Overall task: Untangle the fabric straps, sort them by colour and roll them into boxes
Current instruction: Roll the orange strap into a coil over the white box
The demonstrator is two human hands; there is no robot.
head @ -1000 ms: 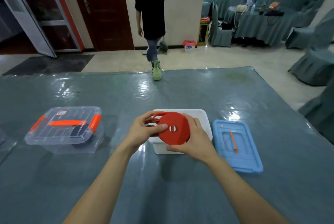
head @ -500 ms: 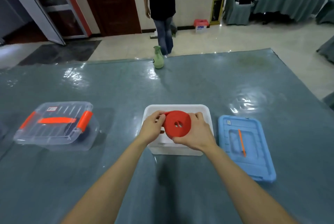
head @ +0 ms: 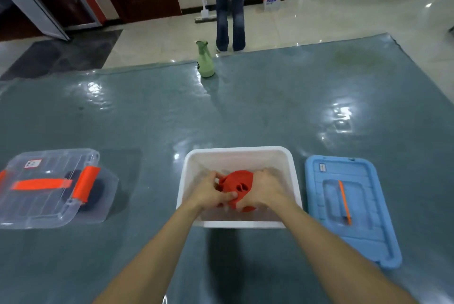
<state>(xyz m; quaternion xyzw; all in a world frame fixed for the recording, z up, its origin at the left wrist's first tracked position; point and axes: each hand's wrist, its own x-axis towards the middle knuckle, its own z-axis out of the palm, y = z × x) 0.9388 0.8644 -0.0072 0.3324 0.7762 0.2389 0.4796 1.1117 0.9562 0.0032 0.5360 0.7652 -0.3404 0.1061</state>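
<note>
A red rolled strap sits low inside the open white box at the table's near middle. My left hand grips the roll's left side, thumb curled under it. My right hand grips its right side. Both hands are down inside the box. The roll's coils bulge out of flat, and its underside is hidden. On the left stands a closed clear box with orange latches, a dark roll showing through its wall.
The white box's blue lid lies to its right, an orange handle in it. A green spray bottle stands at the table's far edge. Beyond it a person stands on the tiled floor by a mop.
Both hands have lowered the red roll from above the box rim down into the white box. The roll has gone from a flat disc to a bulged shape. The camera has tilted down.
</note>
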